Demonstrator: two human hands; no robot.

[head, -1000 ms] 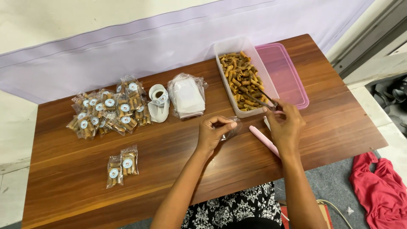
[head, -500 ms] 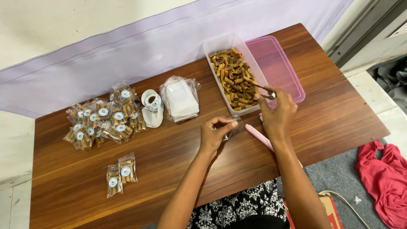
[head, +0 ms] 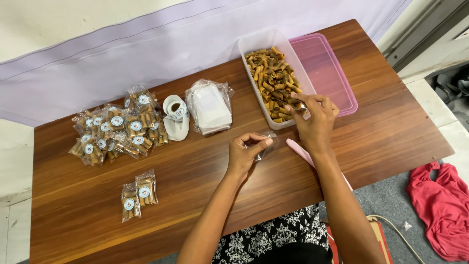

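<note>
The left hand point(head: 246, 152) has stayed low over the tabletop point(head: 195, 181), fingers pinched on a small clear plastic pouch point(head: 267, 144) held open. The right hand point(head: 315, 117) has gone on from the pouch to the near end of the clear snack tub point(head: 254, 46), fingers closed on metal tongs point(head: 301, 105) among the brown rolled snacks point(head: 273, 80). The pouch looks empty and crinkled.

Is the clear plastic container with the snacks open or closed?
Open. The container has no cover; its pink lid lies flat beside it, and the snack rolls show.
</note>
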